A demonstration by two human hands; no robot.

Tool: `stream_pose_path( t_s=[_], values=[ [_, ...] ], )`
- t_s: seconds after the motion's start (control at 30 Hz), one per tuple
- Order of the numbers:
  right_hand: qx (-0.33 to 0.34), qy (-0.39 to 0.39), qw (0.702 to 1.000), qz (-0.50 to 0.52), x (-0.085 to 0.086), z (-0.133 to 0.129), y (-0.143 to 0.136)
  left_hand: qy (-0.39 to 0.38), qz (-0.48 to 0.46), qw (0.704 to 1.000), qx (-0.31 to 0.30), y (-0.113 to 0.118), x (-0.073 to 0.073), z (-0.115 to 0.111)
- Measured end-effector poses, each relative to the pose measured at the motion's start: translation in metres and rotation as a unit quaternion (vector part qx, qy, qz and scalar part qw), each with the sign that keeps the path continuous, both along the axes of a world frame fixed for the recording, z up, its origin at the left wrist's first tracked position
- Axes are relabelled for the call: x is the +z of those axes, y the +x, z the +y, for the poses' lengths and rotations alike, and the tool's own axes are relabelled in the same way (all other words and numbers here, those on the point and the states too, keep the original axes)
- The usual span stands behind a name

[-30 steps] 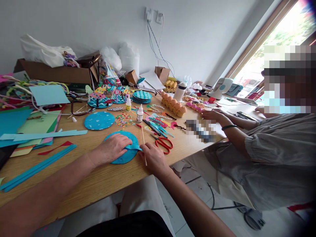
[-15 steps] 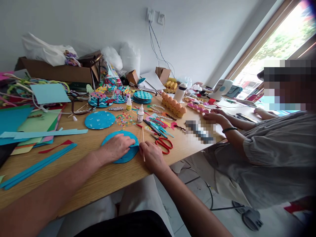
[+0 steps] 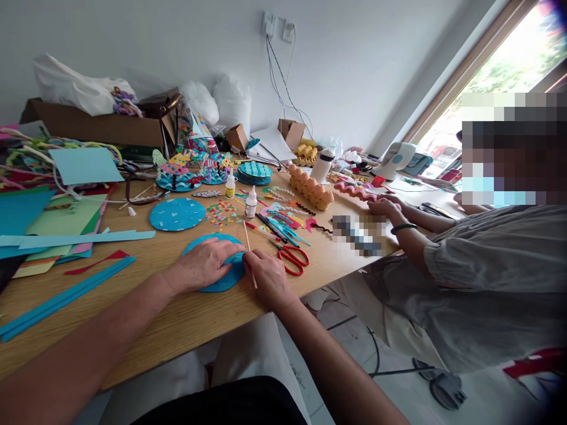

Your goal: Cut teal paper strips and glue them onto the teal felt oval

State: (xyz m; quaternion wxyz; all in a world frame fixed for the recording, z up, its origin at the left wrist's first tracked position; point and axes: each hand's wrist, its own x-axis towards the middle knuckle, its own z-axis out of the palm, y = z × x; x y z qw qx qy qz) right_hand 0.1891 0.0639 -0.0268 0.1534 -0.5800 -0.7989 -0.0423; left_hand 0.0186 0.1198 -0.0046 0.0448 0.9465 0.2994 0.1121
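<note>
A round blue disc lies on the wooden table in front of me. My left hand rests across its top, fingers laid over the surface. At the disc's right edge, my right hand is closed around a thin wooden stick, which points up and away from me; its fingertips touch the disc's rim. Red-handled scissors lie just right of that hand. Beyond the disc stand two small glue bottles, near scattered coloured paper bits.
Another blue disc lies further left. Blue paper strips and coloured sheets spread at left. Egg-carton pieces and a white bottle stand behind. A person on the right handles a pink carton strip.
My right hand and the stick have shifted slightly left, closer over the disc's edge. The left hand stays on the disc. The person at right has moved their hands a little.
</note>
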Motion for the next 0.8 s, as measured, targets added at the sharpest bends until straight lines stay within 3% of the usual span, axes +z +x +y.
stream_pose_path(
  t_s=[0.23,0.57,0.8],
  values=[
    [-0.011,-0.002,1.000,0.021,-0.005,0.004,0.000,-0.048,0.004,0.999,-0.009,-0.011,0.003,0.009],
    [-0.046,-0.008,0.998,0.048,-0.005,0.004,-0.002,0.003,-0.006,1.000,0.005,-0.010,-0.007,0.009],
    [-0.045,-0.012,0.997,0.059,-0.002,0.001,-0.004,-0.002,-0.046,0.999,-0.011,-0.012,-0.001,0.010]
  ],
)
